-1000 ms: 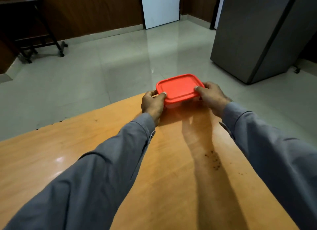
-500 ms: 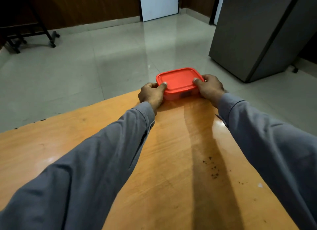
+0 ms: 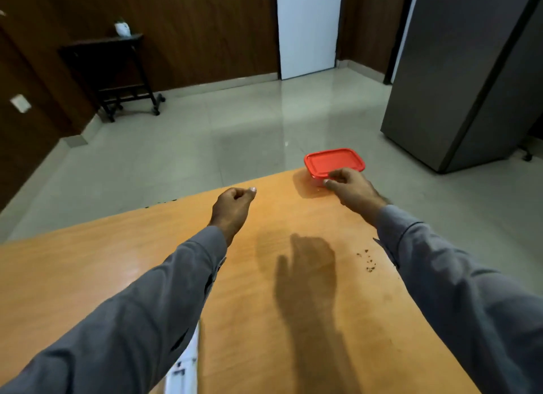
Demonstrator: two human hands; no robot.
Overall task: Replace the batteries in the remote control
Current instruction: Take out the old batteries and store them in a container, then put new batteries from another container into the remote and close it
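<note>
A clear plastic box with a red lid (image 3: 333, 161) stands at the far edge of the orange wooden table (image 3: 117, 264). My right hand (image 3: 351, 188) is at the box's near side, its thumb and fingers pinching the lid's near rim. My left hand (image 3: 233, 207) hovers over the table to the left of the box, apart from it, curled into a fist with nothing seen in it. A white object (image 3: 183, 364) lies at the table's near edge, mostly hidden under my left sleeve. What the box holds does not show.
Dark crumbs (image 3: 367, 261) dot the table beside my right sleeve. Beyond the table are a tiled floor, a tall grey cabinet (image 3: 470, 85) at the right, a dark wheeled stand (image 3: 117, 70) at the back left and a white door (image 3: 308, 26).
My left hand has let go of the box and pulled back to the left. The right hand stays on the box. The view has lifted and widened.
</note>
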